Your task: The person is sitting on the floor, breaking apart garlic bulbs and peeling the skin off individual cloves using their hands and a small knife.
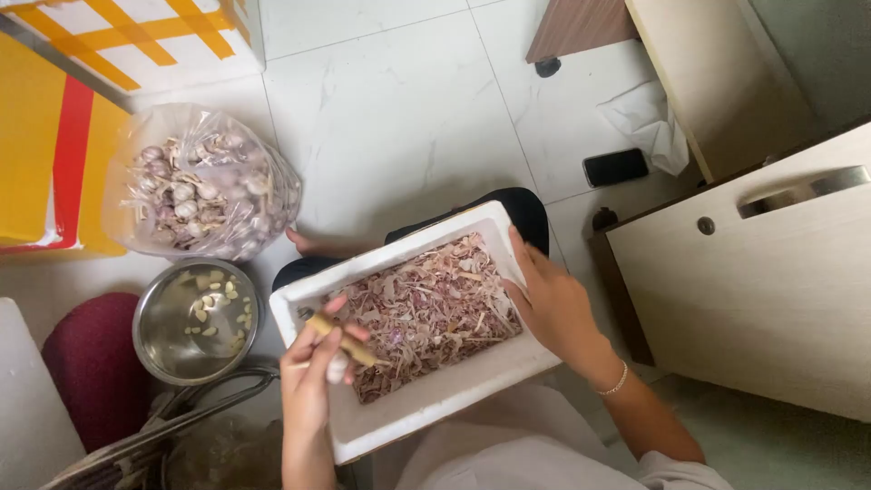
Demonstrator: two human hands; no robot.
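Note:
A white foam box (426, 399) full of pinkish garlic skins rests on my lap. My left hand (313, 377) hovers over its near left corner, gripping a small knife with a wooden handle (340, 338) and a pale garlic clove (337, 367) under the fingers. My right hand (549, 304) lies on the box's right rim, fingers reaching in among the skins, with nothing clearly held.
A clear plastic bag of unpeeled garlic (200, 186) sits on the white tiled floor at left. Below it stands a steel bowl (195, 318) with several peeled cloves. A black phone (615, 167) and a crumpled tissue (649, 122) lie by a wooden cabinet (771, 281). A yellow carton (36, 145) stands far left.

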